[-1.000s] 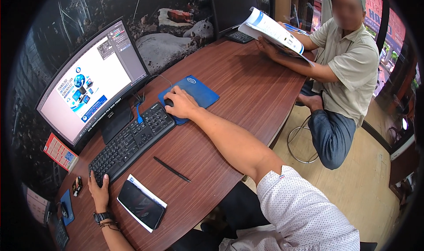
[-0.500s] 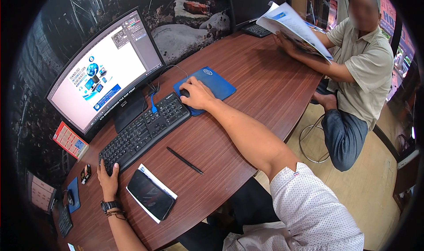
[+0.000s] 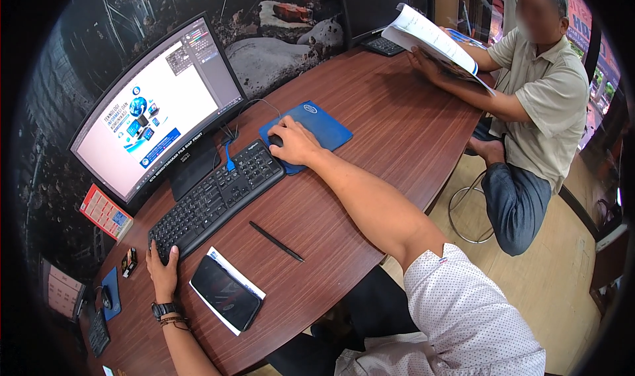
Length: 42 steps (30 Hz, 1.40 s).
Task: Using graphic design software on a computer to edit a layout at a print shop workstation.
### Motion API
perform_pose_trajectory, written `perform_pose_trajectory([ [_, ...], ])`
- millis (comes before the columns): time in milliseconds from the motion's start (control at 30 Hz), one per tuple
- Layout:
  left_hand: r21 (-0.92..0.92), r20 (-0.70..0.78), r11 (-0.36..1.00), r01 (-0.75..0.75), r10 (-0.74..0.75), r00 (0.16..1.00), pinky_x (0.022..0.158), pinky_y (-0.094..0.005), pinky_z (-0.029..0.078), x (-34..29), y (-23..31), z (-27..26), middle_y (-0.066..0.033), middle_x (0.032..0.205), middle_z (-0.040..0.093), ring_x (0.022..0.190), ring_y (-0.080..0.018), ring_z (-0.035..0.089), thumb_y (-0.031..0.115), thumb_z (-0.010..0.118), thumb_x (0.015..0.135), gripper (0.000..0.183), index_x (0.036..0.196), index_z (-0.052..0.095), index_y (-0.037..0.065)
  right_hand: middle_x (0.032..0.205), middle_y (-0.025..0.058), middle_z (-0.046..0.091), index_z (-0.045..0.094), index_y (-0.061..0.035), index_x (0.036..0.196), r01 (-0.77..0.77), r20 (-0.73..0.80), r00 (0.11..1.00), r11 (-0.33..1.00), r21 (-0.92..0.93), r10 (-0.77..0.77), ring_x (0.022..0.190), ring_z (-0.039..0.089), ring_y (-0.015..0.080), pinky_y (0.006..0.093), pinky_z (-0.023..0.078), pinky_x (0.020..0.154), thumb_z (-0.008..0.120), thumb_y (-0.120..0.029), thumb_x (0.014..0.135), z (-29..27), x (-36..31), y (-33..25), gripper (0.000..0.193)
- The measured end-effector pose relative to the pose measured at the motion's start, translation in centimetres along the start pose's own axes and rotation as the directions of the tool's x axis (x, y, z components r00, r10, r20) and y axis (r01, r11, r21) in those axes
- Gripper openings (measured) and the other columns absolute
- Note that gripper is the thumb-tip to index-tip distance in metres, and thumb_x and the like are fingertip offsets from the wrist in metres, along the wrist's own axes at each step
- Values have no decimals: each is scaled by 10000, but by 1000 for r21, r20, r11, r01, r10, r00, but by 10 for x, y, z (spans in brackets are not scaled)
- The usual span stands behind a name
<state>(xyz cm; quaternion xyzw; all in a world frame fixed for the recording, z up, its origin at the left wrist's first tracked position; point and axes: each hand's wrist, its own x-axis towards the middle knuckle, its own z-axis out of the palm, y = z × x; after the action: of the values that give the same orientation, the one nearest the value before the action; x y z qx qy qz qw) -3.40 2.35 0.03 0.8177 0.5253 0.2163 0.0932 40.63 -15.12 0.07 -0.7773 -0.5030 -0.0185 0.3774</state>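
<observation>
Two hands work mid-frame: the right hand (image 3: 296,142) cups what seems a mouse (image 3: 276,140) on the blue pad (image 3: 317,126); the left hand (image 3: 162,271), fingers spread, touches the keyboard (image 3: 215,198) at lower left on the counter (image 3: 390,118).

A white short sleeve (image 3: 463,310) with tiny dots; black wristwatch (image 3: 161,308) and beaded bracelets on the left wrist.

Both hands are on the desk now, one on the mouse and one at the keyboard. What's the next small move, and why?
Probably a short nudge of the mouse on the blue pad: the right hand already covers it, the left hand rests at the keyboard's near corner, and a layout is open on the monitor.
</observation>
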Motion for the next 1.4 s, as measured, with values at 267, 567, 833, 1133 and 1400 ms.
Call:
perform_pose_trajectory([
  [267, 2, 0, 1000, -3, 3, 1000, 1172, -500, 232, 1, -3, 0, -290, 1551, 270, 1446, -434, 254, 552, 633, 906, 834, 1522, 340, 74, 1309, 145, 484, 618, -117, 1252, 1, -8, 1000, 1000, 6, -1, 1223, 508, 353, 445, 434, 1045, 681, -285, 839, 1, 0, -2, 450],
  [567, 13, -2, 1000, -9, 9, 1000, 1167, -504, 243, -1, -1, -1, -295, 1547, 276, 1438, -445, 266, 560, 635, 902, 841, 1520, 344, 68, 1309, 141, 485, 619, -120, 1254, -2, -1, 1000, 1000, 2, 2, 1221, 511, 349, 446, 442, 1039, 686, -291, 841, 1, 0, -1, 452],
  [833, -2, -9, 1000, -15, 15, 1000, 1168, -499, 244, -1, -1, -2, -279, 1546, 288, 1437, -428, 275, 539, 637, 910, 821, 1519, 345, 71, 1311, 145, 485, 618, -121, 1254, 6, 0, 1000, 1000, 11, -6, 1213, 517, 352, 444, 444, 1036, 681, -291, 842, 0, -1, -3, 451],
  [1133, 6, -11, 1000, -10, 10, 1000, 1169, -495, 242, 0, -4, -2, -271, 1550, 283, 1439, -422, 271, 541, 637, 910, 823, 1518, 346, 70, 1312, 137, 478, 610, -127, 1263, -6, 24, 1000, 1000, 13, 6, 1226, 503, 344, 444, 438, 1042, 678, -296, 844, -2, 0, -4, 457],
  [1400, -3, -10, 1000, -14, 14, 1000, 1169, -492, 244, -3, 5, 0, -270, 1542, 294, 1435, -419, 278, 527, 641, 913, 816, 1516, 347, 63, 1319, 139, 472, 609, -131, 1266, -5, 17, 1000, 1000, 23, 4, 1229, 499, 347, 453, 441, 1036, 676, -303, 846, -1, -1, 2, 459],
])
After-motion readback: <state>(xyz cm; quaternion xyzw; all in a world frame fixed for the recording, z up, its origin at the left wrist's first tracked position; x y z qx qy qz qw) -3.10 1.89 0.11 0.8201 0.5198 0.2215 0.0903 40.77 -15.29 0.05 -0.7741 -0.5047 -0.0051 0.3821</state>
